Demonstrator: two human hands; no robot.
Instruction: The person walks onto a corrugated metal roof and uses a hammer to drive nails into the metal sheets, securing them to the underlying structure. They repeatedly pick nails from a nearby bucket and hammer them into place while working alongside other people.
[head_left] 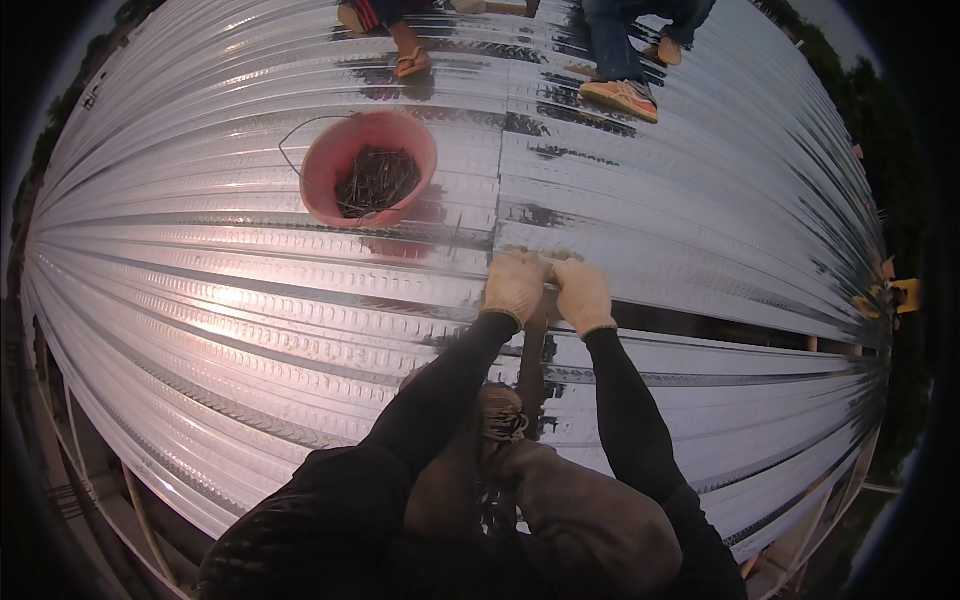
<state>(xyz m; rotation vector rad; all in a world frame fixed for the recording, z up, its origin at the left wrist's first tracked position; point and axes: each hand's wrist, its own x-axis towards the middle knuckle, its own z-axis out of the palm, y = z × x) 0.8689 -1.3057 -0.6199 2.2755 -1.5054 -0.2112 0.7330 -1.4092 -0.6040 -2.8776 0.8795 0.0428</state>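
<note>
On the corrugated metal roof sheet (250,300), both gloved hands, left (514,285) and right (584,296), press together, gripping its edge near a nail bucket (368,168).

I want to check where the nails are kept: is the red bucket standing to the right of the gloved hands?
No, the red bucket of nails stands up and to the left of both gloved hands, the left hand and right hand.

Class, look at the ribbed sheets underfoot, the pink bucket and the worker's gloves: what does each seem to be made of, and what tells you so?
Ribbed sheets: likely bare galvanised metal, shiny, mirroring light and the bucket.
Pink bucket: probably moulded plastic, matte, with a thin wire handle.
Gloves on the left hand and right hand: apparently knitted cotton, pale, with ribbed cuffs.
</note>
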